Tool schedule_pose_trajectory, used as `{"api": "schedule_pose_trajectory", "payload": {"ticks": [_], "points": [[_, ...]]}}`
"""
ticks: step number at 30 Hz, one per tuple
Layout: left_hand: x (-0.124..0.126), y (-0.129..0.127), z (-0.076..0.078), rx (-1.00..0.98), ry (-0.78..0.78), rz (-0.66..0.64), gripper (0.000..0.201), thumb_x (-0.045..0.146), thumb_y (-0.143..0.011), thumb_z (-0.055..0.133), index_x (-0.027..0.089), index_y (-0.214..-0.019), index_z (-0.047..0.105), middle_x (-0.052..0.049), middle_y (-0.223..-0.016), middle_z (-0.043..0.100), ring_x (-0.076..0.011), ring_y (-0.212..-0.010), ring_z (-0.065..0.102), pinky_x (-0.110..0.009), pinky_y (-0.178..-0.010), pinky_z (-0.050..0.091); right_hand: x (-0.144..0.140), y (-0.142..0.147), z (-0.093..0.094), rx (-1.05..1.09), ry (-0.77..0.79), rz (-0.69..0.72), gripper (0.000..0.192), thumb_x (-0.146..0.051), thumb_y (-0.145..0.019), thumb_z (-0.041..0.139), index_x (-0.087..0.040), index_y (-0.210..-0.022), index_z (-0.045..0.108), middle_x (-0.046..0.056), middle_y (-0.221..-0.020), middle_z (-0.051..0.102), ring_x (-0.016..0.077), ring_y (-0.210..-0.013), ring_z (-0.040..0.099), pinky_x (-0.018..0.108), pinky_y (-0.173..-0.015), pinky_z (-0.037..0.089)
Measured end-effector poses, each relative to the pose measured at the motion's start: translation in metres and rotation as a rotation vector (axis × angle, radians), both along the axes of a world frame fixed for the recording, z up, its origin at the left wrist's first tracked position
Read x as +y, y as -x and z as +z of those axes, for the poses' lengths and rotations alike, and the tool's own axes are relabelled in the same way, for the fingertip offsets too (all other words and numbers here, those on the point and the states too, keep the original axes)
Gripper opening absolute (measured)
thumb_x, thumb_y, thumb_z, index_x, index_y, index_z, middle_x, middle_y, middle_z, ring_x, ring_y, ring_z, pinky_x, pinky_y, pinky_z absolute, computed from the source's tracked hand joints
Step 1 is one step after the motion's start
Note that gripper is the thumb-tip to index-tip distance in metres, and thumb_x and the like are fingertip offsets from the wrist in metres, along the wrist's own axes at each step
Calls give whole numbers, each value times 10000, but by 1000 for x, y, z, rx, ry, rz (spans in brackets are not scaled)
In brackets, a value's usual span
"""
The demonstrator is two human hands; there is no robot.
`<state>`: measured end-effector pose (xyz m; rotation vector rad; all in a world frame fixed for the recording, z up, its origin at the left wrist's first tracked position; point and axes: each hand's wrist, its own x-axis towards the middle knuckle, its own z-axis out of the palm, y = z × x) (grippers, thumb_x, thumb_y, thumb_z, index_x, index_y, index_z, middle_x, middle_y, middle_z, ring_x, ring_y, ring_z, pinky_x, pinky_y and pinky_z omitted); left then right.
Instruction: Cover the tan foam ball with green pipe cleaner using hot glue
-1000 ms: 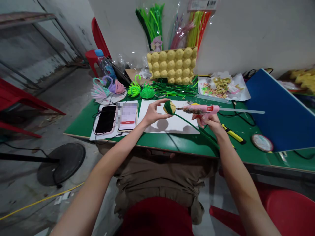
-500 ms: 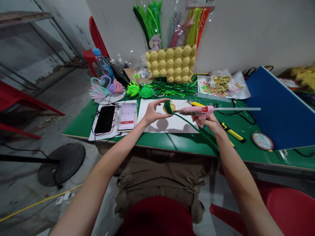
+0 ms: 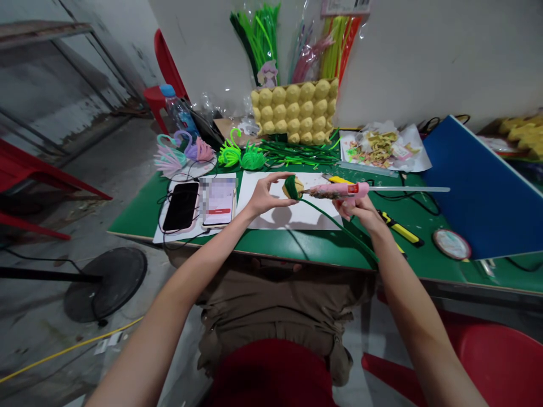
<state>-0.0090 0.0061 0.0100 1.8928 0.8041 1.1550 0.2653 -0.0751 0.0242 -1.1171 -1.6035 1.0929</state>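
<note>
My left hand pinches a small yellow ball partly wrapped in dark green pipe cleaner, whose green stem trails down to the right past the table edge. My right hand grips a pink glue gun with its nozzle against the ball; a clear glue stick juts out of its back to the right. Both are held above a white sheet on the green table.
Two phones lie left of the sheet. Behind are green pipe cleaners, pipe-cleaner figures, a yellow egg tray, a bottle. A yellow cutter, round tin and blue board sit right.
The glue gun's nozzle has moved left until it touches the ball, and the ball has turned slightly in my left fingers. The view shifted a little.
</note>
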Motion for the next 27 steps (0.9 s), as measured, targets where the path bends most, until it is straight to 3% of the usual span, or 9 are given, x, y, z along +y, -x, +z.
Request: {"api": "schedule_pose_trajectory", "payload": {"ticks": [6,10,13,16,23,27], "points": [[-1,2,-1,108,-52,8,702,436,-586,914,210,-1221,718,-113,-1306,730,-308,-1229,659,-391,-980,503,2,-1,-3,37,12,-11,338,-501,-675,741,-190,-730,618,-39,-447,465,113,-419,392,273,-446,282],[-2,2,0,96,-74,-9,679,401,-592,918,202,-1212,722,-116,-1303,732,-299,-1233,661,-384,-982,504,2,-2,-4,50,11,8,303,-467,-693,729,-189,-697,607,-35,-470,471,96,-408,373,268,-443,254],[-4,2,1,97,-92,-16,664,380,-596,919,203,-1206,724,-113,-1297,736,-296,-1242,656,-379,-976,505,2,-3,-5,65,-6,8,275,-433,-709,728,-180,-784,650,-47,-460,469,96,-405,375,266,-455,256],[-5,2,2,103,-106,-19,655,374,-604,914,202,-1207,724,-110,-1292,738,-293,-1244,650,-375,-970,506,1,-4,-6,79,-9,7,306,-420,-727,734,-175,-899,670,-62,-465,465,97,-408,377,260,-459,253],[-4,1,1,102,-104,-28,675,385,-587,930,207,-1206,729,-103,-1285,741,-297,-1256,636,-384,-991,509,2,-6,-7,40,-17,17,353,-514,-764,730,-179,-835,644,-54,-469,470,91,-409,373,265,-462,250],[-3,2,-1,83,-129,-53,669,371,-597,932,193,-1208,728,-107,-1283,737,-288,-1254,637,-397,-1047,500,2,-6,-9,80,-23,-1,396,-502,-779,724,-178,-996,655,-69,-483,477,97,-406,373,269,-473,279]]}}
